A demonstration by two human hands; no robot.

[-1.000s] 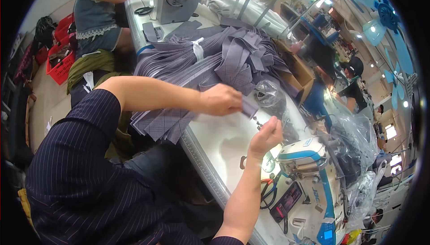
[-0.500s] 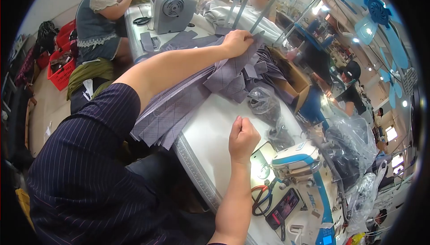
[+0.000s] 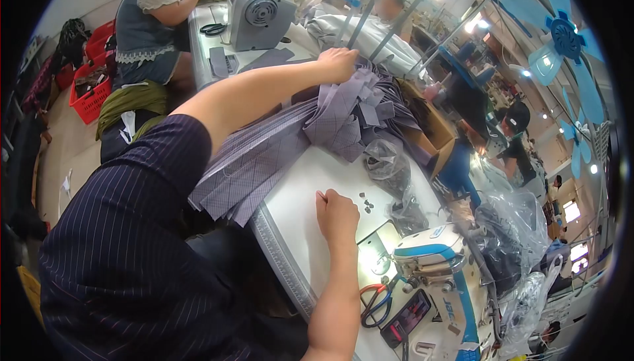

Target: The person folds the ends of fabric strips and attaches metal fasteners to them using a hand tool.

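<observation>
My left hand point(image 3: 338, 65) reaches to the far side of a heap of grey checked fabric strips point(image 3: 337, 113), fingers bent down over its upper edge; what they hold is too small to make out. My right hand point(image 3: 338, 216) is closed in a loose fist above the white table point(image 3: 310, 176), and anything inside it is hidden. Just right of it lie several small dark pieces point(image 3: 367, 204). A clear plastic bag point(image 3: 386, 163) with dark contents rests beside the fabric.
A white and blue sewing machine point(image 3: 436, 249), scissors point(image 3: 376, 305) and a phone point(image 3: 407, 317) are at the lower right. A cardboard box point(image 3: 436, 127) stands behind the fabric. Another machine point(image 3: 261, 14) and a co-worker point(image 3: 148, 24) are at the upper left.
My left hand went from mid-table, with a grey strip, up to the fabric heap and now sits slightly further left. My right hand moved left and lower, uncovering the small dark pieces.
</observation>
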